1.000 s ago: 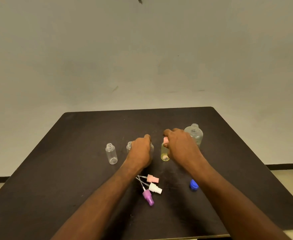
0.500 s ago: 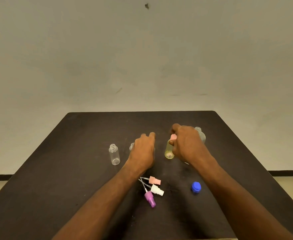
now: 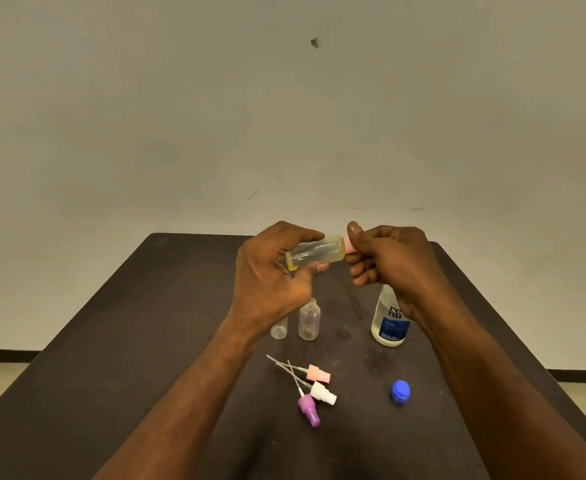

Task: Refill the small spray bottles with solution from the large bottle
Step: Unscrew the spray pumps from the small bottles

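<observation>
Yellow bottle [image 3: 315, 252] held lying sideways above the far middle of the counter [image 3: 118, 341], pink cap [image 3: 349, 245] pointing right. Left hand [image 3: 270, 271] wrapped round the body, thumb under and fingers over. Right hand [image 3: 385, 258] pinching the cap between thumb and curled fingers. Step in hand judged to be unscrewing this sprayer.

Advised: tip upright before the last turns, since any liquid inside would run out at the neck while held level. Grip the body firmly but without squeezing; soft plastic likely to dent and spurt. Turn the cap only, body kept steady. Draw the dip tube straight out, then lay the sprayer with the others.

Below the hands, two clear small bottles standing open-necked: one [image 3: 309, 319] in plain sight, another [image 3: 279, 329] just left of it, partly hidden by the left wrist. Both appear empty. Large bottle [image 3: 388, 322] upright to the right, uncapped, liquid low inside, top masked by the right forearm. Its blue cap [image 3: 400, 392] lying nearer. Three loose sprayers near centre, tubes pointing far-left: pink [image 3: 317, 373], white [image 3: 323, 393], purple [image 3: 308, 409].

Risk noted: forearms close over the standing bottles.
</observation>
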